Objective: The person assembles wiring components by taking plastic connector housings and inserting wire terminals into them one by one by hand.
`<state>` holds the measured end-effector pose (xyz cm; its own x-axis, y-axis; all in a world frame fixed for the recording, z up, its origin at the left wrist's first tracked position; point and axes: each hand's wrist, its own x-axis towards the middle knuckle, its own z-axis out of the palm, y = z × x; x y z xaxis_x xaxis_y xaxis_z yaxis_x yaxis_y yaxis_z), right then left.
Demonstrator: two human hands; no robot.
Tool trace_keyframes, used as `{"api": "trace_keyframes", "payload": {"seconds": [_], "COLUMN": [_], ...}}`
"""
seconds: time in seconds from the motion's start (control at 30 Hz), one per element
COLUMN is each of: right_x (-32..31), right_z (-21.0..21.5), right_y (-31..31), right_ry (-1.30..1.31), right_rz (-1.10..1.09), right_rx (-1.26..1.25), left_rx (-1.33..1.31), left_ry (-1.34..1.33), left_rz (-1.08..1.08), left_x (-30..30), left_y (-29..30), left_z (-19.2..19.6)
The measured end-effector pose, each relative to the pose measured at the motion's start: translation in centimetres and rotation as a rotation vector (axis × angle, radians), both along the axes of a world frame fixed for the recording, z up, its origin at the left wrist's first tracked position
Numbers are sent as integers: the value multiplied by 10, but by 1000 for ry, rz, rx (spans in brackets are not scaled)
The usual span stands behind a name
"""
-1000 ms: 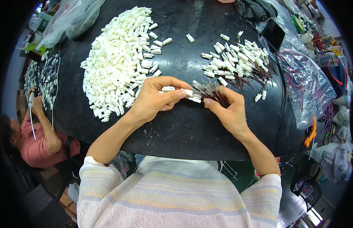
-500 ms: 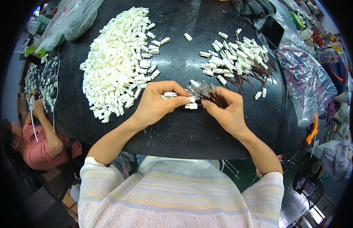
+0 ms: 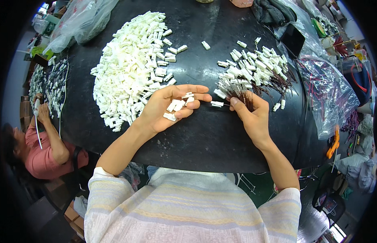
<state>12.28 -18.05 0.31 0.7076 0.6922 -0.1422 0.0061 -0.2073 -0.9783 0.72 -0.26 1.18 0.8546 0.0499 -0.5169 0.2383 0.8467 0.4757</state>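
My left hand (image 3: 156, 108) is turned palm up, with several small white connector housings (image 3: 175, 106) lying in the palm and against the curled lower fingers. Its upper fingers stretch toward the right. A bundle of dark brown wires (image 3: 247, 98) with clear or silvery ends is pinched between thumb and fingers of my right hand (image 3: 256, 117). From that hand one wire juts left, carrying a white housing (image 3: 217, 104) on its end, apart from my left fingertips. Another white housing (image 3: 220, 94) shows beside the bundle's tips.
A large heap of white housings (image 3: 127, 69) covers the left of the black table (image 3: 188, 141). Housings with brown wires (image 3: 257, 67) lie at the right, near a phone (image 3: 292, 40) and clear plastic bag (image 3: 324, 95). Orange-handled scissors (image 3: 333, 142) hang at the right edge. A co-worker (image 3: 46, 150) sits left.
My hands have drawn apart. The left has opened its pinch and turned palm up, showing the housings; the right has moved right with the wires. The whole view has shifted slightly.
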Motion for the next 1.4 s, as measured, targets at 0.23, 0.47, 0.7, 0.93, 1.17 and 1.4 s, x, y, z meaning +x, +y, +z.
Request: {"api": "trace_keyframes", "payload": {"seconds": [0.23, 0.47, 0.7, 0.93, 1.17, 1.4], "right_x": [1, 2, -1, -8, -12, -14], "right_z": [-2, 6, 2, 2, -3, 0], "right_y": [1, 2, 2, 4, 4, 5], "right_ry": [-27, 115, 16, 32, 125, 141], "right_rz": [32, 21, 23, 24, 73, 103], "right_rx": [60, -1, 3, 27, 42, 28], "left_rx": [135, 269, 153, 233, 515, 353], "left_ry": [-138, -131, -52, -120, -112, -84], "left_rz": [-64, -166, -34, -103, -146, -13], "left_x": [-3, -7, -3, -5, -9, -8], "left_y": [-1, 7, 6, 5, -2, -10], "left_z": [0, -7, -1, -1, -6, -10]}}
